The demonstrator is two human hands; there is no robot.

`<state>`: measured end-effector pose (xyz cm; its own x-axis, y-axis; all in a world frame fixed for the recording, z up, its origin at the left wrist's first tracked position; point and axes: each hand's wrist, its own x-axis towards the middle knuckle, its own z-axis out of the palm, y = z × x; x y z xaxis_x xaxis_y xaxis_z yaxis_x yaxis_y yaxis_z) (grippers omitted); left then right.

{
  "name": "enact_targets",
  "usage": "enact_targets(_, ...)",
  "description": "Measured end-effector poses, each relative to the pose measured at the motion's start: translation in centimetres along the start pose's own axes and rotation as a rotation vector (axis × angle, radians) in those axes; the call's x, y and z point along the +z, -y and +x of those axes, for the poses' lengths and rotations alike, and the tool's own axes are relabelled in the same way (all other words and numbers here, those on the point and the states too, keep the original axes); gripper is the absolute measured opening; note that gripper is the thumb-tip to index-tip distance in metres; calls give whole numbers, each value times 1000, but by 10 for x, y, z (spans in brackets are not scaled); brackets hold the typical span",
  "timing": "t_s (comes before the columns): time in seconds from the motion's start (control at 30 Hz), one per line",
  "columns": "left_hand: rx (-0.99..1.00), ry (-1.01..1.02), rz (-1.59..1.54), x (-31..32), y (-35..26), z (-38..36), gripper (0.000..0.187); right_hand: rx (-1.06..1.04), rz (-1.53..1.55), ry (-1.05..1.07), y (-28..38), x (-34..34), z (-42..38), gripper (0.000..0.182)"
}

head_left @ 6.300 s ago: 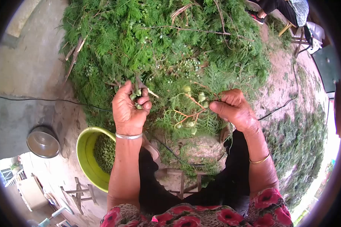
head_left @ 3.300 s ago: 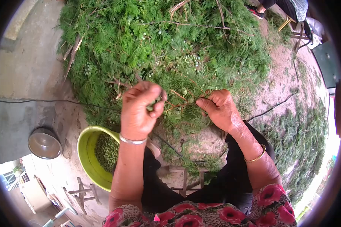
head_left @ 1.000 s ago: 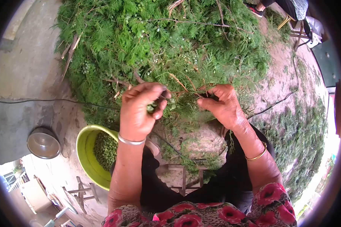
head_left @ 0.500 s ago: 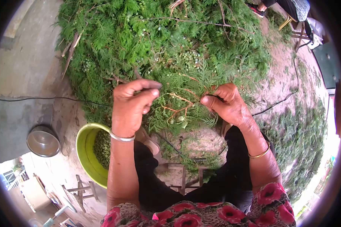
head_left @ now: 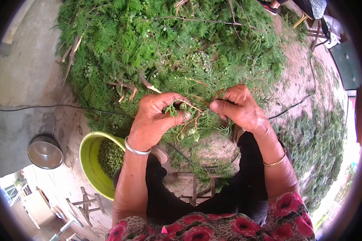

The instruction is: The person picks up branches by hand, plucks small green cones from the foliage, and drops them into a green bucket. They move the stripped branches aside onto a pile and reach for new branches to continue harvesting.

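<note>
— Concrete floor, grey, far left. What crosses it?

— One black cable, running towards the greenery. Below it, one metal bowl, round, with bare metal showing inside.

— Next, moving right?

— One small wooden stool, low in view. Above and beside it, one yellow-green bucket, tilted in view, containing many small green cones. Behind, one large pile of cut greenery, with bare sticks and pale cones among the foliage.

— Left hand?

— Silver-coloured bangle at the wrist. Grip: thumb and forefinger curled, slightly parted, around one green cone at the left side of the sprig. Whether they press on it, cannot tell.

— And the sprig?

— Between the two hands, in front of the pile: forked orange-brown stems, green cones hanging from the lower fork.

— Right hand?

— Gold-coloured bangle at the wrist. Grip: thumb pinched against bent fingers, holding the sprig by its right end.

— Remaining entries?

— Upper right, part of another person, seated. Below, strewn greenery on the ground. Far right edge, one dark green box-like item.
</note>
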<state>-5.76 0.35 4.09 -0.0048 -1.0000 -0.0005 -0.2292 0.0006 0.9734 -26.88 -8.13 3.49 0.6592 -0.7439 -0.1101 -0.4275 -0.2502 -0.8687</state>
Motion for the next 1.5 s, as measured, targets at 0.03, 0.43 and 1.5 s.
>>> enact_targets(0.03, -112, 4, -93, -1, -1, -1, 20, -1, -19, -2, -1, 0, 0, 33)
enact_targets(0.43, -319, -71, -1001, -31, 13, -10, 20, 59, 309, -95, -10, -11, 0, 40)
enact_targets(1.5, -838, -531, 781, -201, 106, -284, 54, 158, 1012, -289, 1, 1, 11, 34)
